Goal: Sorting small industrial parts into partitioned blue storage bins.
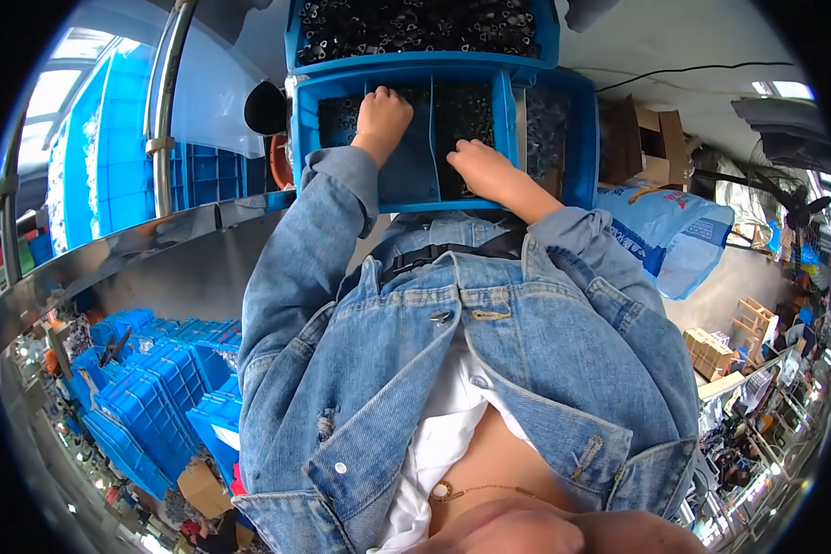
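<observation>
In front of me is a blue divided bin (pixel 408 164) with small dark parts in its compartments. My left hand (pixel 383 122) is over the left compartment, fingers curled together; whatever they may hold is hidden. Over the compartment right of the divider (pixel 433 129), my right hand (pixel 486 172) is closed too, fingertips pointing down and left. Small dark and greenish pieces (pixel 471 113) lie beyond it. I cannot make out anything in its fingers.
Behind the divided bin, another blue bin (pixel 415 28) holds many small black parts. At right are a blue-and-white plastic sack (pixel 669 231) and an open cardboard box (pixel 651 138). A metal pole (pixel 164 111) stands at left, with stacked blue crates (pixel 157 388) below.
</observation>
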A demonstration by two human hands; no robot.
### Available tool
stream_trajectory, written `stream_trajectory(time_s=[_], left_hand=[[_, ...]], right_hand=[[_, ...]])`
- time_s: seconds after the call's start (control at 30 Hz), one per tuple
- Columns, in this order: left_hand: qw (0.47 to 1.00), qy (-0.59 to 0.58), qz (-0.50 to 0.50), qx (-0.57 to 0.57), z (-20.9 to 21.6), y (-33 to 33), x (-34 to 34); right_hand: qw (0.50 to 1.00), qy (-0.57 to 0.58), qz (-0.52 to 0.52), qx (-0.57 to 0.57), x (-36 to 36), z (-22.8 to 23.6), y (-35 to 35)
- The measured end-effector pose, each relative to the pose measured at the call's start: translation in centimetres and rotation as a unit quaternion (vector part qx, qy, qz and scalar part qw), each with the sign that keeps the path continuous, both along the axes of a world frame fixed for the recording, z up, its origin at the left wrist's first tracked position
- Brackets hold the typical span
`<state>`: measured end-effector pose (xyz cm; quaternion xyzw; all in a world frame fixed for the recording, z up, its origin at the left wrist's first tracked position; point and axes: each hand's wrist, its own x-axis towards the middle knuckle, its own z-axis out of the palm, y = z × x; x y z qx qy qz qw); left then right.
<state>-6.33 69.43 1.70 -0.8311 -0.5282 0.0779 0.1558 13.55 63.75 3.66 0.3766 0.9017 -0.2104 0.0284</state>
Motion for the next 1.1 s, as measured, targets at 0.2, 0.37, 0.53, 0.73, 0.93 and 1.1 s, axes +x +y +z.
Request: stream_trajectory(time_s=[0.2,0.37,0.53,0.73,0.93,1.1], left_hand=[[0.996,-0.079,-0.018,0.024,2.1,-0.3,-0.4],[0.841,-0.514,0.090,-0.140,6.7,-3.4,-3.2],[0.577,-0.720,0.254,-0.290,8.4,-7.0,-8.7],[0.926,-0.252,0.194,-0.204,5.8,-9.3,-6.7],[0.966,-0.065,0.161,-0.189,3.7,-9.4,-6.5],[0.965,-0.035,0.180,-0.186,3.5,-9.3,-6.5]], right_hand=[[0.999,-0.043,0.003,-0.007,-0.7,1.0,0.5],[1.000,-0.018,-0.010,-0.012,0.0,1.5,1.2],[0.941,0.232,-0.132,-0.208,1.1,3.6,1.9],[0.635,0.422,-0.297,-0.576,2.8,5.9,3.1],[0.678,0.425,-0.258,-0.542,2.3,5.5,2.5],[0.962,0.168,-0.104,-0.188,0.5,2.9,1.3]])
